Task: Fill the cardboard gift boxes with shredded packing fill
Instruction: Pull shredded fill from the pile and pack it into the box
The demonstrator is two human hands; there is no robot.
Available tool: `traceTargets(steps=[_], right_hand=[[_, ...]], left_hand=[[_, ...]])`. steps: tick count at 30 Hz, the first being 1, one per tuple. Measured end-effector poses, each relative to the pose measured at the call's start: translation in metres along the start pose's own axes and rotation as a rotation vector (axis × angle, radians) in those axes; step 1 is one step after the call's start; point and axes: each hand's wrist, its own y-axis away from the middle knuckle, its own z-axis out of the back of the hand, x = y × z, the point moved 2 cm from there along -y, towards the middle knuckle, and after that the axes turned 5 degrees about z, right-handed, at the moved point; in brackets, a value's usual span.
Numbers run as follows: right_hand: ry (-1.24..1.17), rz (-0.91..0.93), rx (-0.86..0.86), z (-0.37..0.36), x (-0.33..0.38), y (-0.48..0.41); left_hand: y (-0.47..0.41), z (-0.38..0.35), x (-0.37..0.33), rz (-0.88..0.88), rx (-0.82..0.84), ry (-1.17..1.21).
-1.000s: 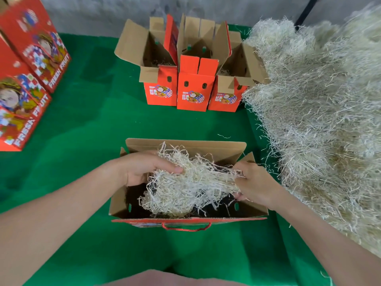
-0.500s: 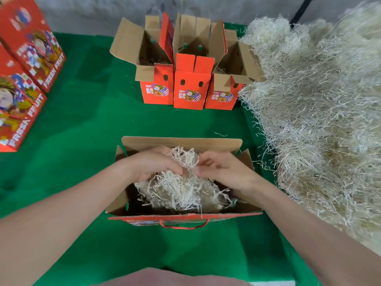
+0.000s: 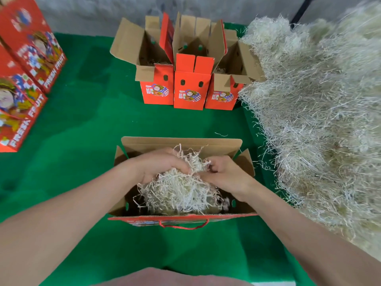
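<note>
Since the clump [image 3: 181, 186] needs spreading in the open box [image 3: 181, 142], left hand [image 3: 162, 165] and right hand [image 3: 224, 174] both grip it, fingers curled into shreds

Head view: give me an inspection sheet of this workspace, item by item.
Surface: green cloth over the table.
Job's things: box open near the person, with a clump of fill in it; big heap of fill at right; three small boxes open at the back.
Clutter: one loose strand on the cloth; closed printed boxes at far left.
Grippers: left hand and right hand both grip the clump inside the box.
Cables: dark line top right, cable or pole, cannot tell; red cord handle on the box.
Surroundings: grey wall behind.
</note>
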Motion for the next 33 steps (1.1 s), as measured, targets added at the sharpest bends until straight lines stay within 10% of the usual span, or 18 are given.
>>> traceTargets(steps=[21,27,33], right_hand=[[-0.488,-0.218,-0.041,0.011,-0.015,0.001],[-0.019,-0.174,-0.119,0.024,-0.017,0.011],[-0.147,-0.205,0.119,0.013,-0.004,0.009]], left_hand=[[0.002,0.013,0.019,0.014,0.268,-0.05],[0.005,0.029,0.022,0.046,-0.028,0.063],[0.006,0.016,0.014,-0.025,0.022,0.007]])
